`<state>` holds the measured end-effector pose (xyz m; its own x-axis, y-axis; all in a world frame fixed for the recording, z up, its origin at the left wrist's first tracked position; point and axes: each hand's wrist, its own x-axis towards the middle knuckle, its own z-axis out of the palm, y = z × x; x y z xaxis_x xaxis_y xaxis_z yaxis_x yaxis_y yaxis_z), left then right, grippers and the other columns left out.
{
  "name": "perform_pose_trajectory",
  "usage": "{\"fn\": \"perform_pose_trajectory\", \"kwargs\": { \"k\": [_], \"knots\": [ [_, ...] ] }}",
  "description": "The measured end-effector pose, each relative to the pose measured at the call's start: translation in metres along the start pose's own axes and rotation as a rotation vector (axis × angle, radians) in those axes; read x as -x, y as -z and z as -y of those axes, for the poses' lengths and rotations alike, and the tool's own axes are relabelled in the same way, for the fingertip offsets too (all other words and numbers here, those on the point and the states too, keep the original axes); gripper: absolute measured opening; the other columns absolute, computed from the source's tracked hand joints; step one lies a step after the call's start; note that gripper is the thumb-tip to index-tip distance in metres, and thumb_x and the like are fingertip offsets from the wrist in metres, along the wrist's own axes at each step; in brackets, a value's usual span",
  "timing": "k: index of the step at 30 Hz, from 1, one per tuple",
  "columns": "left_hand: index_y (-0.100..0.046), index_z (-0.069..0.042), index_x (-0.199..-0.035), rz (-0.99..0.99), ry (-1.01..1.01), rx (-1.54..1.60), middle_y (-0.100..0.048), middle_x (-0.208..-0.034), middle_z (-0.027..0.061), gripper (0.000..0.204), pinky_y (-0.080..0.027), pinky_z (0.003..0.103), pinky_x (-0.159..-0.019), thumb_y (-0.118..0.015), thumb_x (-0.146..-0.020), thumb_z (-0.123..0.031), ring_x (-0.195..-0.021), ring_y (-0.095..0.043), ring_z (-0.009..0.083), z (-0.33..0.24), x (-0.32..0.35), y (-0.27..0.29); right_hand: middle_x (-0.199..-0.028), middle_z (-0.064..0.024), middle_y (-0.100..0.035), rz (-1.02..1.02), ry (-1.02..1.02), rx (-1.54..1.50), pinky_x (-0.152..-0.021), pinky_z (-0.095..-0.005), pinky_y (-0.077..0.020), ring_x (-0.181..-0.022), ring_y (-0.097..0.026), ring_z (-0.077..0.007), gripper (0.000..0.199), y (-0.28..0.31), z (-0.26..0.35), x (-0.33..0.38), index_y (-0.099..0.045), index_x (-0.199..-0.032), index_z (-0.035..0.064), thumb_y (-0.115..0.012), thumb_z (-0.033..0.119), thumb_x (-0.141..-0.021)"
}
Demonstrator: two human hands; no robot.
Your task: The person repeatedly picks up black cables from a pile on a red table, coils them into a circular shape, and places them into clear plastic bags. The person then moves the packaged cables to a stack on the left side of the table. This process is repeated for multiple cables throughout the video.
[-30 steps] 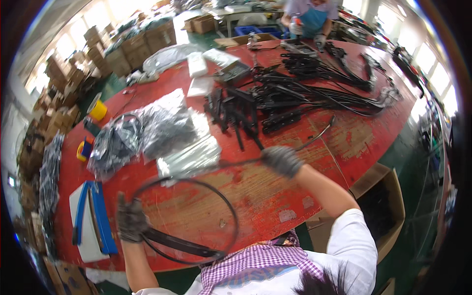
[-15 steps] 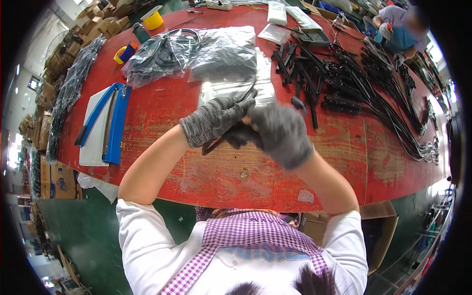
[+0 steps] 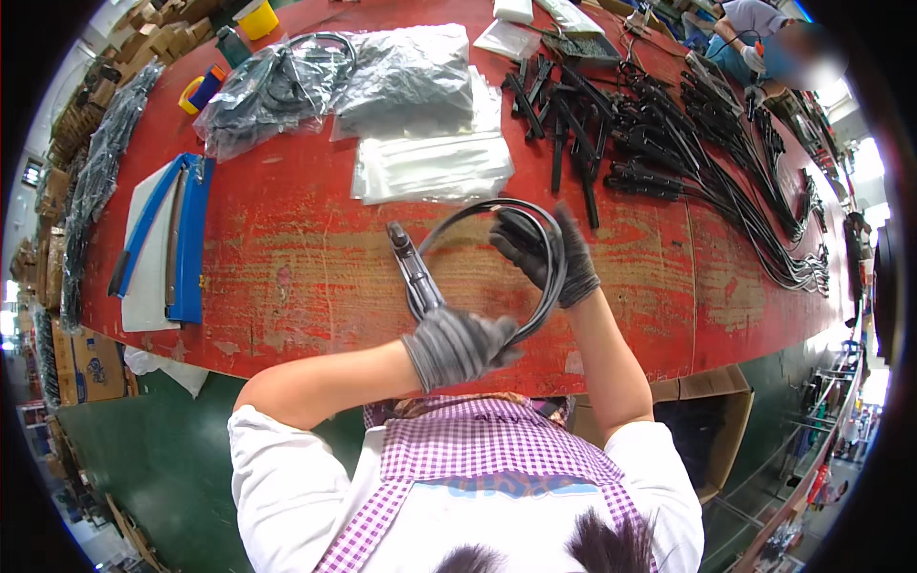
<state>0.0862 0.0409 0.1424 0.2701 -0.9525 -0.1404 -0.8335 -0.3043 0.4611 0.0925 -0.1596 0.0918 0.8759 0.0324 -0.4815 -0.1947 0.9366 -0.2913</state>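
Observation:
A black cable (image 3: 521,204) is bent into a loose coil above the table in front of me. At its left side a dark, slim plastic piece (image 3: 413,265) leans upward. My left hand (image 3: 460,350), in a grey knit glove, is closed round the bottom of the coil and the lower end of that piece. On the coil's right side my right hand (image 3: 559,256), also gloved, curls about the cable; its fingers are partly behind the strands. Just beyond the coil lies a stack of clear plastic bags (image 3: 435,167).
Black plastic pieces (image 3: 573,124) and bundled cables (image 3: 731,210) cover the right side. Filled bags (image 3: 406,81) lie at the back. A blue-edged paper cutter (image 3: 191,244) stands left, near a tape roll (image 3: 199,91). A co-worker (image 3: 755,43) is at the far right.
My hands have moved apart and nearer to me, the left one lower. The cable, mostly hidden between them before, now shows as an open coil. The view has shifted slightly.

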Motion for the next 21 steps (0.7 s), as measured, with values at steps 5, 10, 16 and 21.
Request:
{"fn": "perform_pose_trajectory", "kwargs": {
  "k": [5, 10, 16, 21],
  "knots": [
    [-0.057, -0.008, -0.088, 0.160, 0.076, 0.049, -0.059, -0.080, 0.0116, 0.034, -0.046, 0.041, -0.061, -0.052, -0.083, -0.041, -0.070, -0.060, 0.0278, 0.019, 0.018, -0.109, -0.111, -0.0183, -0.055, -0.327, 0.440, 1.982, -0.087, -0.0451, -0.0412, -0.099, -0.053, -0.0303, 0.054, 0.087, -0.015, 0.003, -0.048, -0.118, 0.0028, -0.057, 0.040, -0.079],
    [-0.054, -0.003, -0.112, -0.308, 0.169, -0.179, -0.052, -0.118, 0.0183, 0.048, -0.035, 0.047, -0.095, -0.054, -0.081, -0.038, -0.117, -0.043, 0.0340, 0.012, 0.001, -0.102, -0.133, -0.0191, -0.037, -0.318, 0.871, 2.475, -0.104, -0.0440, -0.0252, -0.123, -0.035, -0.0309, 0.063, 0.122, -0.061, -0.012, -0.034, -0.131, 0.0041, -0.057, 0.030, -0.078],
    [-0.019, 0.002, -0.137, -0.447, 1.113, -0.166, -0.023, -0.141, 0.0232, 0.086, -0.019, 0.046, -0.107, -0.062, -0.072, -0.036, -0.132, -0.021, 0.0334, 0.094, 0.009, -0.094, -0.131, -0.0215, -0.040, -0.406, 0.905, 2.315, -0.108, -0.0450, -0.0189, -0.125, -0.035, -0.0328, 0.058, 0.132, -0.062, -0.015, -0.036, -0.128, -0.0031, -0.051, 0.024, -0.079],
    [-0.021, 0.003, -0.136, -0.719, 0.943, 0.149, -0.030, -0.136, 0.0242, 0.085, -0.023, 0.039, -0.107, -0.065, -0.067, -0.020, -0.126, -0.030, 0.0375, 0.098, 0.030, -0.098, -0.127, -0.0215, -0.044, -0.376, 0.952, 2.221, -0.107, -0.0446, -0.0209, -0.123, -0.038, -0.0333, 0.049, 0.131, -0.067, -0.021, -0.042, -0.123, -0.0031, -0.049, 0.020, -0.080]
  ]
}}
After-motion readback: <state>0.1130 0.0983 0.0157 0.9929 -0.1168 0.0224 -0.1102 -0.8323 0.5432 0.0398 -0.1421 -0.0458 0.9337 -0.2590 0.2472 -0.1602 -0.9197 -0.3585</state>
